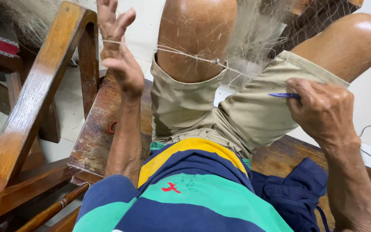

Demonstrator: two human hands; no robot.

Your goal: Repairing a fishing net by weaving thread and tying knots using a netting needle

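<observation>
Twine runs taut, left to right, from the spread-open left hand toward the right hand, which is closed around a blue netting needle.

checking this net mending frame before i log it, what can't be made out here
- Blue netting needle, head view: only its tip shows; the right hand closes over the rest.
- Fishing net: cut off by the top edge and partly behind the knees, so its extent is unknown.
- Cord from the left hand to a small bead: too fine to follow beyond the bead.
- Dark blue cloth: bunched, kind unclear.
</observation>
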